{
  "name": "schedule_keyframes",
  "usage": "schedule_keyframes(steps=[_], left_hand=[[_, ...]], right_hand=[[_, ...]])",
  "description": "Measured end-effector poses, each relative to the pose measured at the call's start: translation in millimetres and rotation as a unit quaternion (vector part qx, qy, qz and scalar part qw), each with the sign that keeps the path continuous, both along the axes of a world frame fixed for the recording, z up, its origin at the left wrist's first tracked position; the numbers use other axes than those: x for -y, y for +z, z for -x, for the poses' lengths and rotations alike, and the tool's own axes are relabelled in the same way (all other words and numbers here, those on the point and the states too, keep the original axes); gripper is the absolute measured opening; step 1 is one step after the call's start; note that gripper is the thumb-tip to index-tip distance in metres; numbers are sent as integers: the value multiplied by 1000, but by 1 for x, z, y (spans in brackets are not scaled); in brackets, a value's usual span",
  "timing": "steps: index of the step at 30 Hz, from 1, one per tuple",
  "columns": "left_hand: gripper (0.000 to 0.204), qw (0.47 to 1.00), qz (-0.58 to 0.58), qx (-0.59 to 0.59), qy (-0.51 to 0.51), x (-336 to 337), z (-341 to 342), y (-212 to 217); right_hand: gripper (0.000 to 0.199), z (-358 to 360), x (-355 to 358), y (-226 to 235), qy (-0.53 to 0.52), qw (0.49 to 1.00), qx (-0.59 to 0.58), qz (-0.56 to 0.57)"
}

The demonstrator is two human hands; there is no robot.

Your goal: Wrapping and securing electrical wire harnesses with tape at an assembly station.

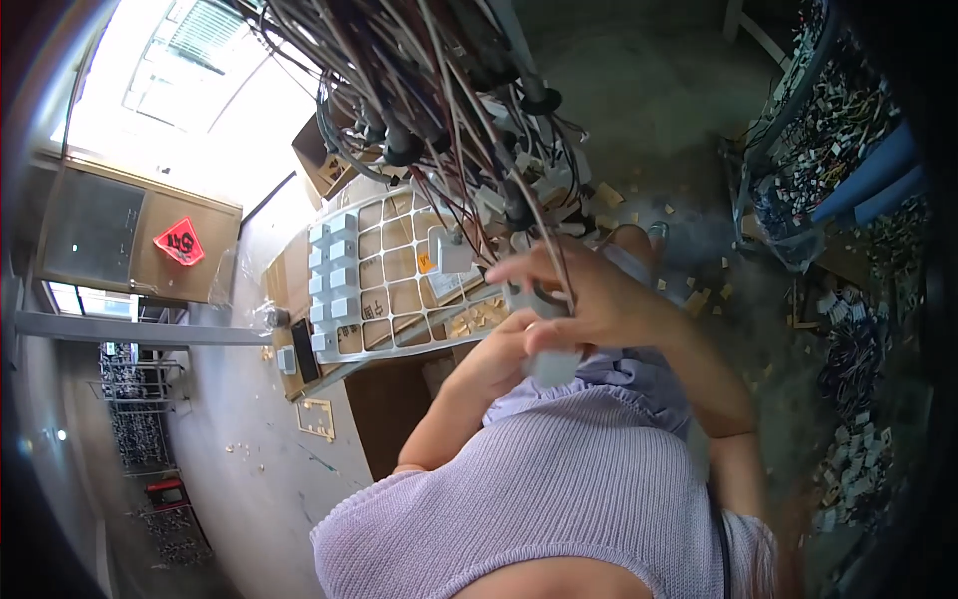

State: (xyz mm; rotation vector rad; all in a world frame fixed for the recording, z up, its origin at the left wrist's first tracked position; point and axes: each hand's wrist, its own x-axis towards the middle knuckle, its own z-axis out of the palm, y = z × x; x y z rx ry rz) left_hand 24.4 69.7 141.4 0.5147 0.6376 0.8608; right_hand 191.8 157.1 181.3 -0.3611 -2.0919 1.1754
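Note:
My left hand (499,354) is closed on a pale grey plastic piece (555,369), whose lower end sticks out below the fingers and is blurred. Just above, my right hand (596,297) curls around a cable (542,215) that runs down from the hanging bundle; its forefinger reaches left and its thumb comes close to the left fingers. Part of the grip is hidden between the hands. Beyond them, a white box-shaped piece (456,252) hangs in front of the table.
Overhead hangs a thick cable bundle (399,70) with black round collars. Left of my hands, a white grid rack (389,270) lies on a cardboard-covered table with several white boxes (334,275). Heaped wires and connectors (848,130) fill the right side. Scraps (699,299) litter the floor.

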Motion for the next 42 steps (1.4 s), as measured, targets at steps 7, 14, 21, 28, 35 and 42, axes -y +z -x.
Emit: schedule_keyframes(steps=[7,14,21,28,35,42], left_hand=[[28,981,-60,-169,-66,10,27,43],[19,912,-238,-316,-108,4,32,59],[14,830,-443,-248,-232,-8,25,77],[26,776,-555,19,-299,-30,63,74],[44,802,-341,-470,139,-11,114,59],[57,361,-472,-632,498,-37,68,25]], right_hand=[[26,-17,31,8,-77,979,73,-176],[24,-18,53,8,-197,948,77,-237],[27,-29,41,22,114,993,1,14],[28,-35,3,16,395,900,-156,102],[21,-61,-97,-27,-23,989,15,144],[17,-54,-101,-51,-65,988,132,52]])
